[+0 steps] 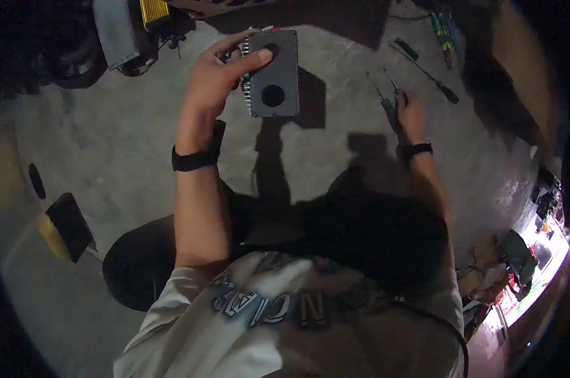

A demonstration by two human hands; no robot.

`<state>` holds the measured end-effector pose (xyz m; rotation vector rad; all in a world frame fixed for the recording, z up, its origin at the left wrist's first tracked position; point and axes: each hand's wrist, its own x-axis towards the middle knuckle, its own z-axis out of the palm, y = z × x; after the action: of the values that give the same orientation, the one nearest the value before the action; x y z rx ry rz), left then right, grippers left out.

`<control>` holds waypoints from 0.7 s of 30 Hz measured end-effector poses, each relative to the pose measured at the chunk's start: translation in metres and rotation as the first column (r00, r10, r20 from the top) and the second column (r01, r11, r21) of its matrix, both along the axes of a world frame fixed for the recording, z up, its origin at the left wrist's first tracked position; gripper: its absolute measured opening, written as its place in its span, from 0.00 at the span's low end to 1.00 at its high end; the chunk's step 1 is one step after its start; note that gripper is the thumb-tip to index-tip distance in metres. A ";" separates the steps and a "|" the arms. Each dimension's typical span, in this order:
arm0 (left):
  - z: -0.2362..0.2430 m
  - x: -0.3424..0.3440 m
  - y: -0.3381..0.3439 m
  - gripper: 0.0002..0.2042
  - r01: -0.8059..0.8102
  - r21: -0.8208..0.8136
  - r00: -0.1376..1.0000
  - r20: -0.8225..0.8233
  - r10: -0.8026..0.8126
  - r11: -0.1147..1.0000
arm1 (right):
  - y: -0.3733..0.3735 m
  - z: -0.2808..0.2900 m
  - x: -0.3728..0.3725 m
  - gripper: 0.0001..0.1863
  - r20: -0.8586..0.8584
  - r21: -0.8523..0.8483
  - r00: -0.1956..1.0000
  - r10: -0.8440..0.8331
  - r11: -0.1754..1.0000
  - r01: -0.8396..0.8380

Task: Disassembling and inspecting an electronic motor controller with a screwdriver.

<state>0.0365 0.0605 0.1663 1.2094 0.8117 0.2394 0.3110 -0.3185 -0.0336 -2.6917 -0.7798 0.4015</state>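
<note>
My left hand [217, 82] is closed round the left edge of a flat grey rectangular device [286, 72], thumb on its face and fingers behind. The device has two round black spots and a row of metal teeth or pins along its left side. It is held up above the floor, with its shadow falling to the right. My right hand [413, 116] is low over the floor at the right, fingers closed on the dark handle of a screwdriver [391, 80], its thin shaft pointing away. Just left of it lies a second screwdriver [388, 112] with a dark handle.
Farther right on the concrete floor [335, 57] lie another long screwdriver [447, 94], a short green-handled tool [406, 49] and green-and-yellow tools [442, 41]. A grey panel [115, 31] and a yellow box [154, 11] stand far left. A dark flat piece [69, 227] is near left; brightly lit clutter [518, 271] lies near right.
</note>
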 end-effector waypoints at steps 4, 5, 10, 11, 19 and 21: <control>-0.007 -0.015 0.015 0.34 -0.013 0.048 0.997 -0.074 0.016 0.999 | 0.011 0.005 -0.009 0.16 0.236 -0.096 0.970 0.052 0.995 -0.030; -0.009 -0.018 0.019 0.35 -0.029 0.080 0.993 -0.109 0.038 0.996 | 0.019 0.014 -0.009 0.17 0.341 -0.204 0.933 0.117 0.978 -0.048; -0.013 -0.033 0.032 0.38 -0.087 0.074 0.989 -0.114 0.095 0.993 | 0.101 0.071 -0.023 0.20 0.016 0.195 0.984 0.179 0.964 -0.179; -0.011 -0.034 0.031 0.38 -0.081 0.058 0.990 -0.111 0.087 0.995 | 0.117 0.079 -0.029 0.20 0.015 0.194 0.984 0.177 0.965 -0.176; -0.007 -0.047 0.040 0.39 -0.050 0.112 0.970 -0.230 0.074 0.992 | 0.225 0.168 -0.079 0.32 -0.803 0.254 0.526 0.279 0.959 -0.122; -0.005 -0.054 0.042 0.39 -0.075 0.141 0.961 -0.253 0.109 0.987 | 0.243 0.184 -0.096 0.37 -0.788 0.264 0.539 0.299 0.954 -0.143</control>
<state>-0.0175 0.1026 0.1617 1.3445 1.0968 0.2149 0.2145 -0.0753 0.1506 -1.8587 -0.7783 1.4546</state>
